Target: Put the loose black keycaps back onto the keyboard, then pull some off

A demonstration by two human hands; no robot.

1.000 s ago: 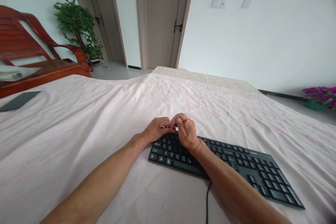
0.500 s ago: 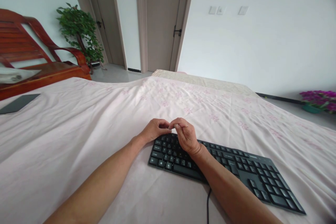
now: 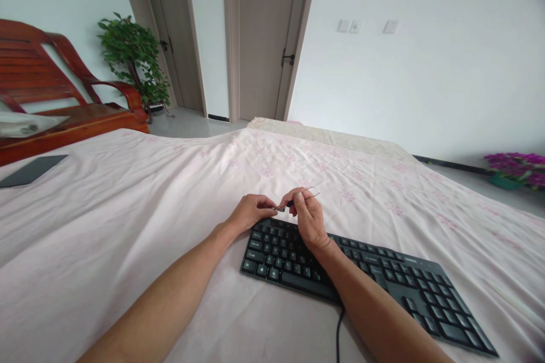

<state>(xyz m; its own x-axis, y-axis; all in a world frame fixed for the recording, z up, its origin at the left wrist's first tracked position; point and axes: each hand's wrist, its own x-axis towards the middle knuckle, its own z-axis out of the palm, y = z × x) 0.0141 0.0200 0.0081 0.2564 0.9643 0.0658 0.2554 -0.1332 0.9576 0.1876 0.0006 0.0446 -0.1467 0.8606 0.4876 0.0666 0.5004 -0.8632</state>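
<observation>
A black keyboard (image 3: 293, 281) lies at a slant on the pink-patterned cloth. Above its upper left edge, my left hand (image 3: 251, 211) is closed, fingertips pinched at a small dark piece (image 3: 280, 209) too small to name. My right hand (image 3: 310, 218) is over the keyboard, thumb and fingers closed on a slim tool (image 3: 290, 203) with a black part and thin wire ends sticking out to the right. The fingertips of both hands are close together, with the small piece between them. My right hand and forearm hide some of the keys.
A black cord (image 3: 339, 334) runs from the keyboard towards me. On the far left of the cloth (image 3: 170, 181) lies a dark flat object (image 3: 34, 171). Beyond stand a wooden bench (image 3: 72, 108), a leafy plant (image 3: 131, 57) and a pot of purple flowers (image 3: 515, 167).
My right hand has shifted slightly right, away from my left. More of the tool and its wire ends shows now. My left hand stays nearly in place.
</observation>
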